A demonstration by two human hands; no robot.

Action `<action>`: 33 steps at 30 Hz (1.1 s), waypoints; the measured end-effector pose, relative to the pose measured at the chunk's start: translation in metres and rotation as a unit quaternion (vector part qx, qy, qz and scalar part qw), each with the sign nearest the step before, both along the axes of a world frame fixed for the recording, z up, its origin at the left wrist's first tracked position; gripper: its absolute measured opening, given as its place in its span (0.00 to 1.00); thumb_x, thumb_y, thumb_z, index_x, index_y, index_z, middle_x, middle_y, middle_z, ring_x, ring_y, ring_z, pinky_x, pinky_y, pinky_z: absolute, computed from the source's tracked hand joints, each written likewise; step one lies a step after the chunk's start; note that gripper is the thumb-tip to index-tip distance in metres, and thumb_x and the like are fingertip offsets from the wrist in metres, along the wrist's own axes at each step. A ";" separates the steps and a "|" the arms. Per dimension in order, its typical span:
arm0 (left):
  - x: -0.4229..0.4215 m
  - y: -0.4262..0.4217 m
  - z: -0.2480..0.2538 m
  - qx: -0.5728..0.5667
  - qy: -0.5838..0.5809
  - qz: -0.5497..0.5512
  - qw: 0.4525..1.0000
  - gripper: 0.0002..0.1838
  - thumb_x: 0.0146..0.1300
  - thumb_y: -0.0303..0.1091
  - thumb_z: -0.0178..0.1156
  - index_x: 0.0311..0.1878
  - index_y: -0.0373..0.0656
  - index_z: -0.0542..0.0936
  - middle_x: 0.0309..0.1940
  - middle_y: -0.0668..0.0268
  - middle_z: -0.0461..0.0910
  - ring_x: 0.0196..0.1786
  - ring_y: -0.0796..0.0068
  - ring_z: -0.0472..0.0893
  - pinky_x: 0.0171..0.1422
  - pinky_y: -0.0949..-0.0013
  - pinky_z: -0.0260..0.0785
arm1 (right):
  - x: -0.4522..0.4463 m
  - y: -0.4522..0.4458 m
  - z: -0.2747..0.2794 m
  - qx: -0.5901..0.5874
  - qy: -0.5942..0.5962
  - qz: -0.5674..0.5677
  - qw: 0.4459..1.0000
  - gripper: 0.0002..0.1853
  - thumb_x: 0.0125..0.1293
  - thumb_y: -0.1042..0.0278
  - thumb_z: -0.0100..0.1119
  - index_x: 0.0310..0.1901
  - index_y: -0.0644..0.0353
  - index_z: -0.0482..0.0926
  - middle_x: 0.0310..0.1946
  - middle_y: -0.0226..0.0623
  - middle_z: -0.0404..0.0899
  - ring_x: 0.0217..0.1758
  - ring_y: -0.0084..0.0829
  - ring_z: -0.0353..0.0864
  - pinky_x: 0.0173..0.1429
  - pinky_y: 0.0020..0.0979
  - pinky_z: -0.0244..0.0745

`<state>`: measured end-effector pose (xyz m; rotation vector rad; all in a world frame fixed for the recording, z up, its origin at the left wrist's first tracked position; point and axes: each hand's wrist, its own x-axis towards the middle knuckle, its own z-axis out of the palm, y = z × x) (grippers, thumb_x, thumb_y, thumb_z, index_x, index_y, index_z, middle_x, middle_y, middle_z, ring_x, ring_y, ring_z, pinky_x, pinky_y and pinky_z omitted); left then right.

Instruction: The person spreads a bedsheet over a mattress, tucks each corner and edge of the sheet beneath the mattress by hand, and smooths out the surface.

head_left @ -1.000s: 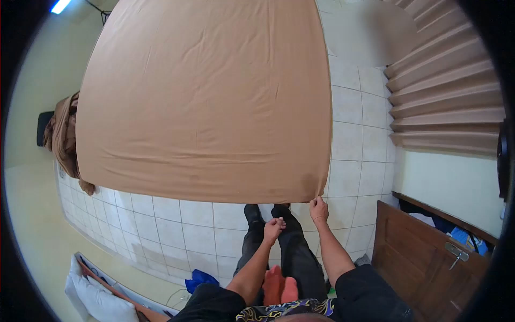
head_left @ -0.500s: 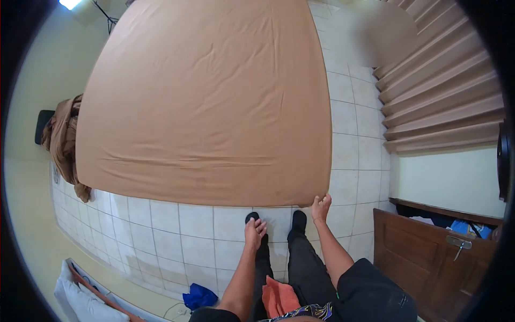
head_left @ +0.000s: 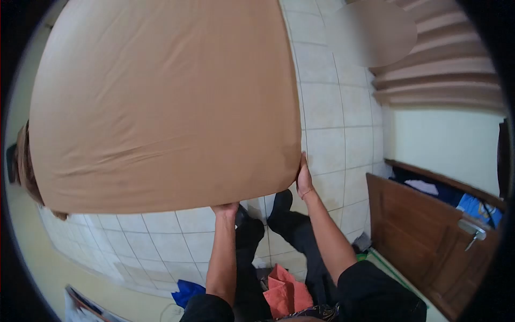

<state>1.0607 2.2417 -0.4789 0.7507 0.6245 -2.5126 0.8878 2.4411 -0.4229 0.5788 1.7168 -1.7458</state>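
Observation:
A mattress (head_left: 177,102) covered in a smooth brown fitted sheet fills the upper left of the head view, with a few creases near its front edge. My left hand (head_left: 225,208) is at that front edge; its fingers are hidden beneath the overhang. At the near right corner, my right hand (head_left: 303,177) rests against the mattress side with its visible fingers stretched along it. Whether other fingers of this hand reach underneath cannot be made out.
White floor tiles (head_left: 322,102) run along the mattress. A wooden cabinet door (head_left: 416,225) hangs open at right, below a brown curtain (head_left: 440,53). A blue cloth (head_left: 188,291) lies at lower left. An orange cloth (head_left: 287,292) hangs at my lap. Brown bedding (head_left: 27,166) is bunched at far left.
My view has come closer to the mattress corner. The left hand has moved from in front of the mattress to its front edge. My right hand has shifted from the corner onto the right side.

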 end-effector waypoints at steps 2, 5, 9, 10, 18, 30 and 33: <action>-0.008 0.007 -0.001 -0.203 0.022 -0.141 0.969 0.34 0.73 0.57 0.48 0.72 0.44 0.63 0.70 0.57 0.67 0.71 0.57 0.67 0.76 0.50 0.59 | -0.005 0.011 -0.029 -0.063 -0.028 0.041 0.997 0.40 0.75 0.33 0.36 0.78 0.55 0.52 0.76 0.34 0.57 0.77 0.30 0.57 0.78 0.35 0.51; -0.011 -0.002 -0.026 -0.784 -0.264 -0.450 0.336 0.35 0.72 0.62 0.46 0.72 0.46 0.65 0.68 0.60 0.69 0.69 0.54 0.69 0.71 0.49 0.65 | -0.019 0.010 -0.050 -0.124 -0.066 0.085 0.986 0.45 0.73 0.27 0.32 0.77 0.57 0.54 0.77 0.39 0.55 0.80 0.32 0.50 0.80 0.35 0.43; -0.029 -0.012 -0.059 -0.722 -0.210 -0.386 0.535 0.34 0.72 0.55 0.52 0.73 0.46 0.62 0.70 0.59 0.67 0.72 0.60 0.65 0.76 0.57 0.59 | -0.032 0.011 -0.087 -0.104 -0.051 0.146 0.982 0.41 0.75 0.31 0.30 0.78 0.54 0.51 0.77 0.41 0.56 0.79 0.34 0.52 0.80 0.35 0.45; -0.020 -0.018 -0.071 -0.725 -0.207 -0.389 0.528 0.34 0.72 0.56 0.52 0.73 0.46 0.62 0.70 0.59 0.67 0.72 0.60 0.65 0.76 0.56 0.59 | -0.039 0.003 -0.092 -0.110 0.006 0.133 0.985 0.36 0.77 0.36 0.30 0.78 0.52 0.52 0.75 0.44 0.58 0.80 0.41 0.52 0.80 0.44 0.48; 0.004 -0.019 -0.148 -0.778 -0.200 -0.372 0.464 0.37 0.70 0.57 0.53 0.74 0.46 0.61 0.70 0.59 0.67 0.73 0.60 0.64 0.76 0.55 0.59 | -0.116 -0.026 -0.136 0.356 0.338 0.367 0.790 0.31 0.76 0.45 0.35 0.75 0.50 0.57 0.75 0.51 0.56 0.78 0.53 0.54 0.73 0.65 0.52; -0.028 0.005 -0.078 -0.249 -0.102 -0.233 0.935 0.36 0.69 0.61 0.47 0.73 0.48 0.62 0.70 0.54 0.66 0.73 0.53 0.65 0.76 0.46 0.58 | -0.150 -0.042 -0.184 0.095 0.174 0.015 0.980 0.44 0.70 0.30 0.39 0.69 0.67 0.65 0.68 0.57 0.67 0.72 0.54 0.65 0.74 0.50 0.55; -0.045 0.027 -0.050 -0.289 -0.114 -0.250 0.917 0.36 0.69 0.62 0.48 0.73 0.48 0.63 0.70 0.53 0.66 0.73 0.51 0.64 0.76 0.45 0.58 | -0.142 -0.057 -0.221 0.016 0.084 0.046 0.995 0.46 0.69 0.27 0.39 0.63 0.72 0.70 0.60 0.61 0.74 0.66 0.56 0.71 0.72 0.45 0.60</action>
